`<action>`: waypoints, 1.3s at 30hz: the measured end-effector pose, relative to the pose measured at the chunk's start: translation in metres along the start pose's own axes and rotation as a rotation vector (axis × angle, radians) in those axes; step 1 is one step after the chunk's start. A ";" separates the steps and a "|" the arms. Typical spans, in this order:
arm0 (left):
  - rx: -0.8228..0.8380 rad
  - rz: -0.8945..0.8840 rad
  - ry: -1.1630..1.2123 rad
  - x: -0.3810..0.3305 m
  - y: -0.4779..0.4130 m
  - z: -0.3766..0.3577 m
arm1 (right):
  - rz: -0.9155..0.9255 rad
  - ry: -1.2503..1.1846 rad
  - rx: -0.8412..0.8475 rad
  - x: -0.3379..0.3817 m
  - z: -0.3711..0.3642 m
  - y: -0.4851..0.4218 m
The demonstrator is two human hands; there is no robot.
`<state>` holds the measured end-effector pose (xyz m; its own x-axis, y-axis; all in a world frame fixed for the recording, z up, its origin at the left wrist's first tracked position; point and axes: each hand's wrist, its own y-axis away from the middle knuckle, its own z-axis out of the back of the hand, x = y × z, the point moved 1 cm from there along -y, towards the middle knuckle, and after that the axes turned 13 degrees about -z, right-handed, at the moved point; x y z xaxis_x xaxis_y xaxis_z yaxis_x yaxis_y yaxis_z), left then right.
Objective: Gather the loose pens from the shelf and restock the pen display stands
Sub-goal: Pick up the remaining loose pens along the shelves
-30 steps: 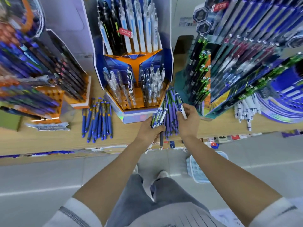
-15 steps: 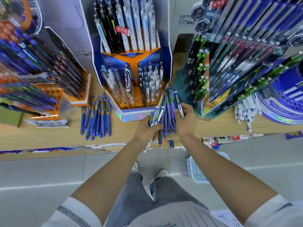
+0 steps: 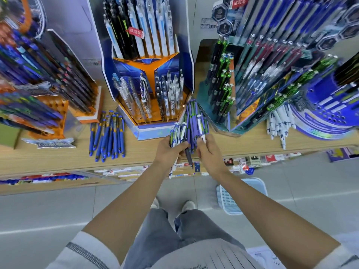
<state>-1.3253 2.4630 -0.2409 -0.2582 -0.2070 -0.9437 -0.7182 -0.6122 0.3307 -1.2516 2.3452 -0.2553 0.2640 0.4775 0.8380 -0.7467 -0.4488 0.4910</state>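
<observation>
the left hand (image 3: 168,150) is curled round a bundle (image 3: 177,133) of white and blue-green pens, whose top ends fan out above the knuckles. one dark pen (image 3: 188,156) hangs down out of the same grip, its tip past the front edge of the shelf (image 3: 58,158). the right hand (image 3: 210,152) is just beside it, thumb and fingers pinching the near end of a white pen (image 3: 200,126). that pen lies along the purple pens (image 3: 191,117) — a loose heap on the shelf, in the gap between the middle stand (image 3: 147,131) and the right stand (image 3: 215,121). the two hands are close together over the near end of the heap; i cannot tell whether they touch.

the middle stand is blue and orange, with long white and black pens upright in its back tier and shorter clear and white ones in the front tier. the right stand is teal-sided and carries rows of dark pens with green tops.

left of the middle stand, blue pens (image 3: 107,136) lie flat on the shelf side by side, roughly parallel, running front to back. further left is the left stand (image 3: 58,107), orange, with dark and blue pens leaning out of it — that side is blurred. far right, white pens (image 3: 277,125) lie in a small pile on the shelf. a pale blue basket (image 3: 229,200) sits on the floor, partly hidden by the right forearm.
</observation>
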 end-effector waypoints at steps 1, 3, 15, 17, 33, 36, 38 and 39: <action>-0.004 -0.004 0.004 0.000 0.002 0.000 | -0.014 0.039 0.032 0.000 -0.001 0.005; -0.006 -0.006 0.016 0.001 0.005 0.002 | -0.027 0.120 0.077 0.000 -0.003 0.012; 0.165 -0.041 -0.040 -0.003 0.026 0.024 | -0.061 -0.088 0.018 -0.012 -0.020 0.054; 0.210 -0.063 -0.069 -0.002 0.027 0.014 | -0.126 -0.222 -0.058 -0.016 -0.010 0.060; 0.250 -0.096 -0.136 0.003 0.046 -0.194 | -0.089 -0.180 -0.401 -0.050 0.218 0.026; 0.167 -0.052 -0.062 0.002 0.051 -0.229 | -0.132 -0.228 -0.317 -0.046 0.253 0.007; 0.145 -0.036 -0.040 -0.001 0.053 -0.246 | -0.123 -0.237 -0.253 -0.038 0.268 -0.003; 0.138 -0.031 -0.031 -0.003 0.052 -0.252 | -0.112 -0.240 -0.208 -0.035 0.274 -0.007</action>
<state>-1.1994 2.2397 -0.2232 -0.2524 -0.1647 -0.9535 -0.8075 -0.5071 0.3014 -1.0881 2.1252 -0.2229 0.4695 0.3125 0.8258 -0.8067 -0.2283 0.5450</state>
